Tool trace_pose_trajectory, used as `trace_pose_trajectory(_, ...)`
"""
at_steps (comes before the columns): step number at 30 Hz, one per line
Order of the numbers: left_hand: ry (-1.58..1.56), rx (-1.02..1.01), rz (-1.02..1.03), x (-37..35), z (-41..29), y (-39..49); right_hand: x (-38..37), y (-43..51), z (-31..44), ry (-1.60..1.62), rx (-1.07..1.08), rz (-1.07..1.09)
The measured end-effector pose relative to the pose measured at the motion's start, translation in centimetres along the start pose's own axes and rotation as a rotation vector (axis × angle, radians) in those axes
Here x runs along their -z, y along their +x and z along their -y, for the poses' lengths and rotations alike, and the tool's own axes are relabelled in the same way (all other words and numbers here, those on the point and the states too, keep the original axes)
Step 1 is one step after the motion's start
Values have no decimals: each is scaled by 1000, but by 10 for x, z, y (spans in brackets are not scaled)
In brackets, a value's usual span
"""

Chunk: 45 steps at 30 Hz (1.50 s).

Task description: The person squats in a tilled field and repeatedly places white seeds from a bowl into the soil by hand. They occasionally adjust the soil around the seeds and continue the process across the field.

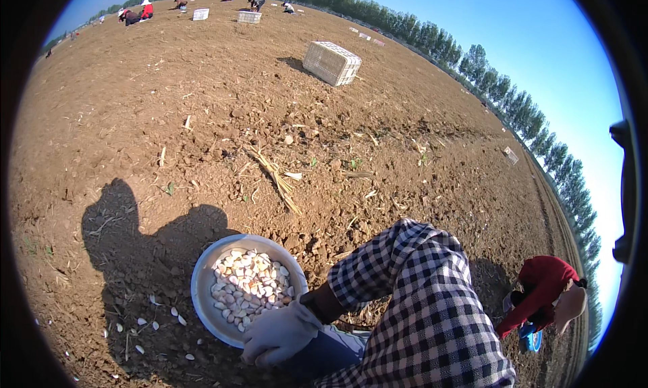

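Observation:
A round metal basin (199, 301) stands on the soil before me, with many loose garlic cloves (253, 281) in it. My right hand (283, 332), in a pale glove, lies at the basin's near right rim. Its fingers bend downward beside my blue-clad leg (329, 350); whether they grip anything is hidden. A checked sleeve (430, 292) covers the arm. My left hand is out of view. Several separate garlic cloves (142, 321) are scattered on the shaded ground left of the basin.
Dry straw stalks (276, 178) lie beyond the basin. A white plastic crate (331, 64) rests farther out on the tilled soil (152, 104). At right, a person in red (544, 292) bends over a blue container (530, 338). Other people and crates dot the far field.

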<state>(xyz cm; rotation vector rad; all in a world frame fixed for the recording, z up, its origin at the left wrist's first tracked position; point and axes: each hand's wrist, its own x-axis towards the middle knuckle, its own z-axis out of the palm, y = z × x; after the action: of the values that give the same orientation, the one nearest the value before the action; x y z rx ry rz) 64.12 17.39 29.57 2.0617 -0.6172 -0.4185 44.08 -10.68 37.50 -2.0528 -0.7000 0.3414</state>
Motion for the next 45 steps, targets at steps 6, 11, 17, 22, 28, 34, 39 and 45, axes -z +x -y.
trace_pose_trajectory(6, 2, 52, -69, 33, -1, -13, -13, 62, -13, -111, -10, -95)
trace_pose_trajectory(11, -5, 124, -177, 41, 12, -61, -17, 69, -18, -88, 57, -125)
trace_pose_trajectory(17, 9, 201, -275, 24, 2, -110, 0, 34, -13, -14, 80, 96)
trace_pose_trajectory(22, 23, 256, -337, 5, -24, -137, 12, -12, -3, -26, 111, 109)
trace_pose_trajectory(28, 29, 312, -396, -10, -52, -163, 20, -22, -18, -61, 154, 89)
trace_pose_trajectory(34, 41, 331, -449, -31, -88, -188, 36, -34, -38, -153, 167, 83)
trace_pose_trajectory(39, 56, 332, -469, -56, -119, -202, 45, -68, -47, -201, 186, -9)
trace_pose_trajectory(45, 80, 341, -488, -85, -149, -223, 37, -118, -51, -199, 224, -147)
